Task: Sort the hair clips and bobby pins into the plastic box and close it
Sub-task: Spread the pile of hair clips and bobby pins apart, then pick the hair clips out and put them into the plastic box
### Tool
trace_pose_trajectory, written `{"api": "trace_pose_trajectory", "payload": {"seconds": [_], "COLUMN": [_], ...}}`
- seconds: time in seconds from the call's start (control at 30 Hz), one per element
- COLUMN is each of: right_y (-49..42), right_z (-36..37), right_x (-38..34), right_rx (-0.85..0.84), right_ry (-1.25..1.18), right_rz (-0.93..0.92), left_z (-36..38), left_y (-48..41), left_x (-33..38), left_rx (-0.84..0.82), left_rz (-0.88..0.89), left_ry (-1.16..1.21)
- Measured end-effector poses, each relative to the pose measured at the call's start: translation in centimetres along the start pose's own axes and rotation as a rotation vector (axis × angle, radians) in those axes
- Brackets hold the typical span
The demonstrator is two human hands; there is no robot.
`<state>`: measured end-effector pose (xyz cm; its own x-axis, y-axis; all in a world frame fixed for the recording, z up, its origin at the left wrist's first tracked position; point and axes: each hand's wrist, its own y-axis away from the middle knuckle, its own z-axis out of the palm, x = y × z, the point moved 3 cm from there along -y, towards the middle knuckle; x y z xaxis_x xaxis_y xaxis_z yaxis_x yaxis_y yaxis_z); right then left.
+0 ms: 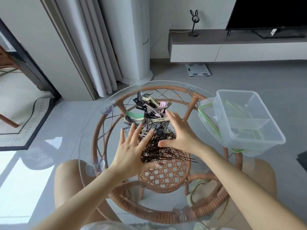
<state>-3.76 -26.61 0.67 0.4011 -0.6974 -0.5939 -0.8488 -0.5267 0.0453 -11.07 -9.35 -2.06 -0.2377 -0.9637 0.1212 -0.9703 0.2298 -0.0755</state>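
A heap of thin black bobby pins [163,147] lies in the middle of the round glass tabletop [93,130]. Beyond it sits a pile of hair clips [147,107] in pink, green, cream and black. My left hand [131,146] hovers at the heap's left side with fingers spread and straight. My right hand [180,132] reaches in from the right, fingers straight over the clips and thumb by the pins. Neither hand holds anything. The clear plastic box [245,120], with a divider inside, stands open at the table's right edge on its green-rimmed lid [207,120].
The glass top rests on a woven rattan frame [166,211] with suction cups [106,109]. My knees show under the glass. On the floor beyond are a white bathroom scale [197,69], a curtain, a white column and a low TV cabinet.
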Motion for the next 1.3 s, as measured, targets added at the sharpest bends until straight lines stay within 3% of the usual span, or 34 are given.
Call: {"api": "trace_pose_trajectory", "payload": {"seconds": [0.17, 0.5, 0.57, 0.63, 0.7, 0.73, 0.8, 0.87, 1.3], "right_y": [-1.5, 1.7, 3.0, 4.7, 6.3, 6.9, 7.6, 8.1, 5.2], "right_z": [-0.2, 1.3, -1.3, -4.6, -7.6, -8.8, -9.9, -9.6, -5.9], "right_x": [1.6, -1.4, -2.0, -1.4, 0.5, 1.7, 3.9, 5.4, 1.5], "right_rx": [0.114, 0.126, 0.273, 0.556, 0.748, 0.738, 0.552, 0.388, 0.255], "right_ry": [0.018, -0.111, -0.007, 0.243, 0.489, 0.564, 0.625, 0.597, 0.568], "right_rz": [0.226, 0.125, 0.069, 0.021, 0.131, 0.238, 0.446, 0.520, 0.137], "left_z": [0.2, 0.2, 0.1, -0.2, -0.6, -0.9, -1.3, -1.6, -2.6], "left_y": [-2.1, -2.9, -2.8, -2.9, -3.1, -3.3, -3.5, -3.6, -2.8], "left_x": [-0.2, 0.4, 0.3, 0.2, 0.3, 0.2, 0.3, 0.6, -0.5], "left_rx": [0.002, 0.112, 0.108, 0.116, 0.121, 0.122, 0.123, 0.119, 0.134], "left_rz": [-0.214, -0.138, -0.132, -0.124, -0.113, -0.110, -0.095, -0.074, -0.096], "left_ry": [0.066, 0.178, 0.178, 0.172, 0.149, 0.137, 0.131, 0.137, 0.139]}}
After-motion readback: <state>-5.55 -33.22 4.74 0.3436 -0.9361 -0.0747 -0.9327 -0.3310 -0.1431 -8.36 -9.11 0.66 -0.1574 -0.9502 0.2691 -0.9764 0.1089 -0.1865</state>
